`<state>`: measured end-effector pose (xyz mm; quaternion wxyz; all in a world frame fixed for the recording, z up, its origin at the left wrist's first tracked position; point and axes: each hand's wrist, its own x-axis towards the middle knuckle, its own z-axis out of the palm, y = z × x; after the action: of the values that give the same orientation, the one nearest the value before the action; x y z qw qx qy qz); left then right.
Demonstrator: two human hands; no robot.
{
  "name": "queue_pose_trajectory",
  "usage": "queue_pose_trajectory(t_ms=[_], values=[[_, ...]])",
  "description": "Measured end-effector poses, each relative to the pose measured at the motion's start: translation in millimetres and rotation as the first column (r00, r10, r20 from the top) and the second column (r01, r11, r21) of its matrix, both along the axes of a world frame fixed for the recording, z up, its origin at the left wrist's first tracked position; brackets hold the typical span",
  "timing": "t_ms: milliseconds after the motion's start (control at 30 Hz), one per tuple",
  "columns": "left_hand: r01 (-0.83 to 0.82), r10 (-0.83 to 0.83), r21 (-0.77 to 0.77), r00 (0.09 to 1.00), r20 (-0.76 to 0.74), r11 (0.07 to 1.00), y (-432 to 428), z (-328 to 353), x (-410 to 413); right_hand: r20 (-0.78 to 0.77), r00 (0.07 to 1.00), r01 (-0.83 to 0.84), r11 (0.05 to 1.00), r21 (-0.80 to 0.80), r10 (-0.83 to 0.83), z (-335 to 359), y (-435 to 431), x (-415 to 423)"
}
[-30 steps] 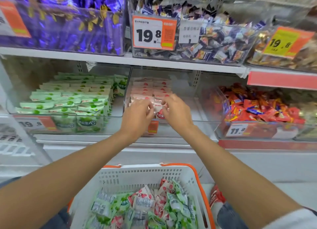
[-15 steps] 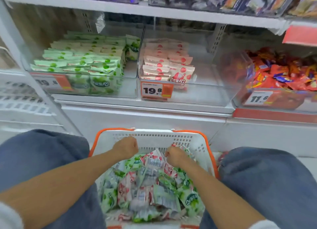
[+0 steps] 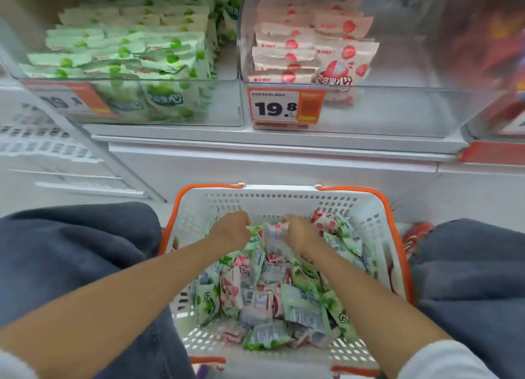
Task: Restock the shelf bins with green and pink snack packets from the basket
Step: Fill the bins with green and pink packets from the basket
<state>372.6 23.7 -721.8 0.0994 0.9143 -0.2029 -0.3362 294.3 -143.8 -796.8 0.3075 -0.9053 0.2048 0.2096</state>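
Head view: white basket (image 3: 284,205) with an orange rim sits on the floor between two knees in blue jeans (image 3: 71,250), near the shelf (image 3: 255,139). It holds a loose mixed heap of green packets (image 3: 305,310) and pink packets (image 3: 230,290). Both forearms reach to its far end. Left hand (image 3: 231,230): fingers curled down onto the heap; they are hidden, so I cannot tell whether it grips anything. Right hand (image 3: 299,233): fingers curled round the top of one upright pink packet (image 3: 272,239). On the shelf, the clear left bin (image 3: 224,103) is packed with rows of green packs (image 3: 127,51). The bin to its right (image 3: 397,105) has pink packs (image 3: 287,51) stacked on its left side only. An orange price tag (image 3: 274,107) reads 19.8.
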Motion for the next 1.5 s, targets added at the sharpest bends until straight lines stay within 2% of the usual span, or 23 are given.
queue_pose_trajectory(t_ms=[67, 100, 167, 200, 233, 267, 333, 367, 400, 500, 600, 700, 833, 900, 967, 1000, 1067, 1133, 1200, 1267, 1300, 1400, 1500], values=[[0.048, -0.051, -0.057, 0.997, -0.060, 0.997, 0, 5, -3, 0.065, 0.989, 0.124, 0.983, 0.134, -0.134, 37, -7, 8], [0.081, -0.090, -0.111, 0.993, -0.074, 0.990, -2, 10, -5, 0.044, 0.964, 0.241, 0.931, 0.275, -0.263, 58, -11, 11], [0.100, -0.119, -0.265, 0.991, -0.057, 0.959, -7, 23, -12, -0.155, 0.865, 0.471, 0.665, 0.580, -0.478, 104, -18, 12], [0.072, -0.097, -0.374, 0.994, -0.050, 0.925, -11, 30, -14, -0.251, 0.833, 0.517, 0.529, 0.673, -0.494, 128, -21, 9], [0.025, -0.058, -0.464, 0.997, -0.056, 0.886, -14, 38, -15, -0.301, 0.833, 0.520, 0.473, 0.711, -0.464, 145, -25, 7], [-0.016, -0.027, -0.538, 0.997, -0.072, 0.843, -18, 50, -16, -0.289, 0.862, 0.487, 0.521, 0.701, -0.417, 163, -30, 1], [-0.084, 0.001, -0.577, 0.990, -0.143, 0.813, -23, 75, -14, -0.124, 0.961, 0.275, 0.825, 0.493, -0.247, 192, -42, -7], [-0.093, -0.010, -0.569, 0.985, -0.174, 0.817, -26, 91, -13, -0.016, 0.986, 0.159, 0.911, 0.380, -0.165, 209, -44, -12], [-0.084, -0.031, -0.562, 0.981, -0.191, 0.823, -28, 107, -14, 0.093, 0.989, 0.074, 0.940, 0.334, -0.111, 224, -46, -14], [-0.010, -0.099, -0.553, 0.981, -0.166, 0.833, -37, 146, -16, 0.354, 0.935, -0.078, 0.951, 0.300, -0.035, 260, -50, -15], [0.011, -0.097, -0.605, 0.989, -0.110, 0.796, -47, 181, -15, 0.444, 0.895, -0.112, 0.987, 0.117, 0.049, 289, -60, -9], [0.038, -0.092, -0.686, 0.995, -0.043, 0.727, -62, 213, -7, 0.580, 0.815, -0.057, 0.997, 0.060, 0.012, 323, -71, -4], [-0.136, 0.061, -0.804, 0.990, -0.123, 0.579, -83, 249, 8, 0.716, 0.671, 0.130, 0.981, 0.146, -0.195, 349, -98, 3], [-0.085, 0.154, -0.840, 0.988, -0.002, 0.536, -89, 262, 22, 0.693, 0.692, 0.181, 0.978, 0.107, -0.204, 353, -111, 1], [0.122, 0.121, -0.770, 0.960, 0.251, 0.627, -97, 275, 37, 0.708, 0.698, 0.180, 0.983, -0.031, -0.106, 353, -117, -3], [0.245, 0.048, -0.671, 0.921, 0.386, 0.700, -102, 283, 43, 0.740, 0.670, 0.147, 0.987, -0.063, -0.053, 354, -118, -3], [0.403, -0.091, -0.513, 0.844, 0.528, 0.758, -116, 300, 47, 0.758, 0.650, 0.093, 0.984, -0.152, 0.056, 354, -115, 0], [0.417, -0.094, -0.568, 0.855, 0.509, 0.709, -132, 310, 50, 0.738, 0.672, 0.118, 0.976, -0.182, 0.056, 349, -116, 11], [0.254, -0.023, -0.759, 0.953, 0.301, 0.600, -142, 311, 55, 0.770, 0.623, 0.169, 0.985, 0.042, -0.140, 340, -120, 18], [0.173, -0.028, -0.771, 0.980, 0.197, 0.613, -148, 304, 61, 0.741, 0.572, 0.170, 0.935, 0.313, -0.352, 331, -128, 22], [0.214, -0.059, -0.720, 0.970, 0.235, 0.661, -152, 299, 66, 0.710, 0.590, 0.165, 0.918, 0.360, -0.385, 327, -131, 23], [0.399, -0.153, -0.517, 0.878, 0.454, 0.757, -163, 292, 77, 0.610, 0.703, 0.187, 0.923, 0.338, -0.365, 315, -136, 32], [0.493, -0.263, -0.340, 0.799, 0.540, 0.801, -174, 284, 83, 0.552, 0.761, 0.267, 0.940, 0.212, -0.340, 305, -143, 44]])
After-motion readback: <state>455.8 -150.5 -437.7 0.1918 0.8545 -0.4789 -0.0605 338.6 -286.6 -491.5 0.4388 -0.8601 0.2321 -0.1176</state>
